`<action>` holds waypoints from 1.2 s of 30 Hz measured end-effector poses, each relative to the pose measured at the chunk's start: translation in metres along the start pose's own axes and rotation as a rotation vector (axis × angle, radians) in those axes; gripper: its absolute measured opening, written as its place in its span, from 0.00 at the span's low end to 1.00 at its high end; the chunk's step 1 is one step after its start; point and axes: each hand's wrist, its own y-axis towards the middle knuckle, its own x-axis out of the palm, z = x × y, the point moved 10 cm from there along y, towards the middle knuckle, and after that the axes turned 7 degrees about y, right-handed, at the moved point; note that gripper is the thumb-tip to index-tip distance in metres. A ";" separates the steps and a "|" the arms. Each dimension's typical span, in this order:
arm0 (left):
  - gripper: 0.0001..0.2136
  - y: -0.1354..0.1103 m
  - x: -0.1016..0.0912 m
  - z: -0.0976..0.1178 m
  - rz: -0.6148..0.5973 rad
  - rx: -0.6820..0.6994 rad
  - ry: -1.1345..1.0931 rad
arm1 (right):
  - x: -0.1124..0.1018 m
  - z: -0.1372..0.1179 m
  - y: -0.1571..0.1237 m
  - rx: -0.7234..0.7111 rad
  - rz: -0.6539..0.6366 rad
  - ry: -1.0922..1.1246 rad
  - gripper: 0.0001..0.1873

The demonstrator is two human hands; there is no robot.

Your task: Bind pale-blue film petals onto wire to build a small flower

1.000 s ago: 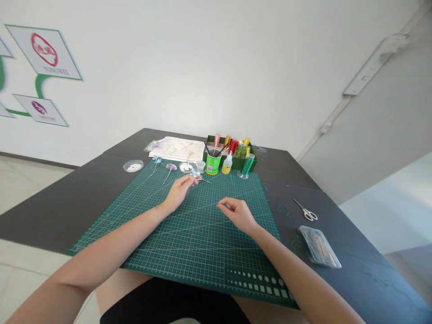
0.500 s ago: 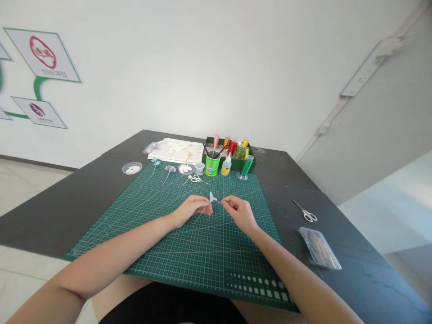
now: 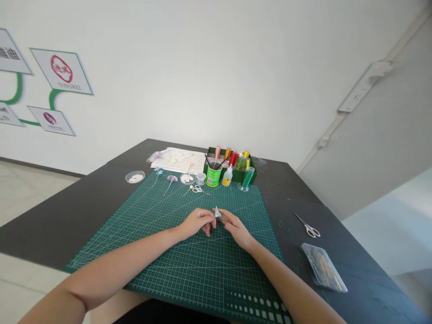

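Note:
Over the middle of the green cutting mat (image 3: 141, 252) my left hand (image 3: 197, 222) and my right hand (image 3: 236, 227) meet, fingertips together. Both pinch a small pale blue flower-like piece (image 3: 217, 212) that sticks up between them. Its thin wire stem is hard to make out. Two finished little flowers on wire stems, one blue (image 3: 158, 171) and one purple (image 3: 172, 178), lie at the mat's far left edge.
At the back stand a green box of bead tubes (image 3: 239, 161), a green cup (image 3: 213, 174), a glue bottle (image 3: 227, 176), small dishes (image 3: 187, 178) and small scissors (image 3: 197, 189). A round lidded dish (image 3: 135, 177) sits left. White-handled scissors (image 3: 308, 226) and a clear plastic case (image 3: 323, 267) lie right.
My left hand picked the pale blue piece up from the back of the mat and brought it to the middle. Both hands now close on it, nearer to me.

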 end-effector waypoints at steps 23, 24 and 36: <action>0.17 -0.003 -0.026 0.007 0.143 0.014 0.244 | -0.023 0.011 0.001 0.184 0.191 -0.115 0.14; 0.17 -0.001 -0.028 0.003 0.148 0.000 0.192 | -0.024 0.009 0.001 0.169 0.188 -0.163 0.14; 0.19 -0.007 -0.034 -0.007 0.160 -0.133 0.123 | -0.019 -0.048 -0.012 -0.055 0.177 -0.383 0.14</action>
